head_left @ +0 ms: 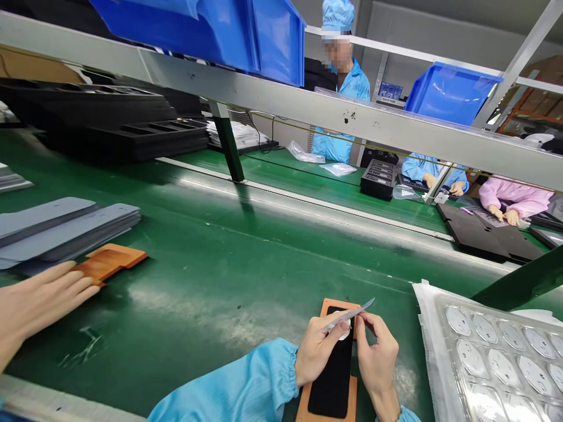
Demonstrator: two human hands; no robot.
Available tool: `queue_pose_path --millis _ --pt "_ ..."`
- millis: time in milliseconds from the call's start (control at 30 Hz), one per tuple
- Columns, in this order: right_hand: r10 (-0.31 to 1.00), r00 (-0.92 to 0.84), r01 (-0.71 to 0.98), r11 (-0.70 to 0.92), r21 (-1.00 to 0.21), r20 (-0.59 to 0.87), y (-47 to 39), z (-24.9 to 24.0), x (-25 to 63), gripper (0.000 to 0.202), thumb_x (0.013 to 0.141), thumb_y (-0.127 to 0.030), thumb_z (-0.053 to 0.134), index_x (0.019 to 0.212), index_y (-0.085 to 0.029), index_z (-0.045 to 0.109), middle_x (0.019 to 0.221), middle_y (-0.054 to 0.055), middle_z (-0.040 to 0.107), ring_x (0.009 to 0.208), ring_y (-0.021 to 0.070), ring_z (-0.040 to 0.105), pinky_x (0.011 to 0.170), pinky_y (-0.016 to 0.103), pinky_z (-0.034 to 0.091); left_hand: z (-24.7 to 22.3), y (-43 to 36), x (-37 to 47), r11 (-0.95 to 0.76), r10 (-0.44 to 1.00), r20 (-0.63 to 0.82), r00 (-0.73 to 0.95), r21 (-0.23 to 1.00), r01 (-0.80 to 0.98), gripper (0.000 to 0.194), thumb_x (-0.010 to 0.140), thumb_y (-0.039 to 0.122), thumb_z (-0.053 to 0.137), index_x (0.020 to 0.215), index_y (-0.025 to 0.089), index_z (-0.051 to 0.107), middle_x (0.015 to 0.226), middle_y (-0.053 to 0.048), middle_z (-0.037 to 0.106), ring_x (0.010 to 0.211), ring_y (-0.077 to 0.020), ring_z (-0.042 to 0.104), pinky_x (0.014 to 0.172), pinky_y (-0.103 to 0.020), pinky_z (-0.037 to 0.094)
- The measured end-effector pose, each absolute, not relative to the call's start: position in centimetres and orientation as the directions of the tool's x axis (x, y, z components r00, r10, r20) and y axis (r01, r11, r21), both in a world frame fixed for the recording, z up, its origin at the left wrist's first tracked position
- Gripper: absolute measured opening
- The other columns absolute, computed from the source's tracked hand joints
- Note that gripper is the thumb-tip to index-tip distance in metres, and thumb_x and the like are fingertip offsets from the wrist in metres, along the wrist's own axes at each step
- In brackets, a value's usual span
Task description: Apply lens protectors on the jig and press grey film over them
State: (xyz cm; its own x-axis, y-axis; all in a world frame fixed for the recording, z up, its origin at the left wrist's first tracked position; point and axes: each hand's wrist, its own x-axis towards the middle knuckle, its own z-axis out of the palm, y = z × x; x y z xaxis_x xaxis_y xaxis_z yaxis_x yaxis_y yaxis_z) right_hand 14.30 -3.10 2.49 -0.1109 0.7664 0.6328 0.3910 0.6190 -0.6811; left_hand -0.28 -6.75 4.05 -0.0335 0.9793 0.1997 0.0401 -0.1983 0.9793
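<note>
Above the orange fixture [353, 395], the left hand [315, 350] pinches a thin pale sheet [353, 313], the right hand [377, 350] pinches its edge; grip should be light, without bending.

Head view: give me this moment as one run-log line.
left hand: holds thin grey sheet; right hand: at sheet's edge; beneath: black pad on orange fixture; right: clear blister tray, white pieces

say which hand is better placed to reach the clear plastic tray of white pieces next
Right hand, probably: it is nearer the tray, while the left hand holds a thin grey sheet.
</note>
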Motion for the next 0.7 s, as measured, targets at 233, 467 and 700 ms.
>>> queue_pose_path --millis 233,467,700 --pt "0.801 -0.083 0.394 0.573 -0.719 0.593 -3.1 2.1 14.4 0.015 0.096 -0.025 0.053 0.098 -0.019 0.067 0.092 0.001 0.068 0.082 0.0109 0.065 0.075 0.019 0.051 3.6 -7.3 0.2 -0.297 0.955 0.296 0.022 0.949 0.107 0.04 0.097 0.041 0.05 0.132 0.025 0.06 0.133 -0.005 0.062 0.121 -0.0228 0.06 0.107 -0.034 0.047" --pt "0.825 -0.005 0.422 0.514 -0.747 0.565 -3.0 2.2 14.7 0.016 0.092 -0.03 0.058 0.09 -0.017 0.067 0.086 0.001 0.068 0.076 0.0118 0.065 0.07 0.02 0.05 2.8 -7.4 0.5 -0.403 0.915 0.388 0.112 0.895 0.19 0.044 0.1 0.038 0.044 0.142 0.028 0.049 0.147 -0.003 0.049 0.136 -0.0225 0.047 0.118 -0.034 0.036" --pt "0.843 0.023 0.48 0.462 -0.745 0.538 -3.1 2.3 14.5 0.022 0.09 -0.035 0.056 0.082 -0.017 0.067 0.081 0.002 0.068 0.073 0.0138 0.064 0.068 0.022 0.049 3.4 -7.9 1.3 -0.311 0.949 0.3 0.098 0.942 0.125 0.044 0.101 0.04 0.041 0.141 0.025 0.05 0.143 -0.004 0.053 0.131 -0.0227 0.052 0.114 -0.037 0.04"
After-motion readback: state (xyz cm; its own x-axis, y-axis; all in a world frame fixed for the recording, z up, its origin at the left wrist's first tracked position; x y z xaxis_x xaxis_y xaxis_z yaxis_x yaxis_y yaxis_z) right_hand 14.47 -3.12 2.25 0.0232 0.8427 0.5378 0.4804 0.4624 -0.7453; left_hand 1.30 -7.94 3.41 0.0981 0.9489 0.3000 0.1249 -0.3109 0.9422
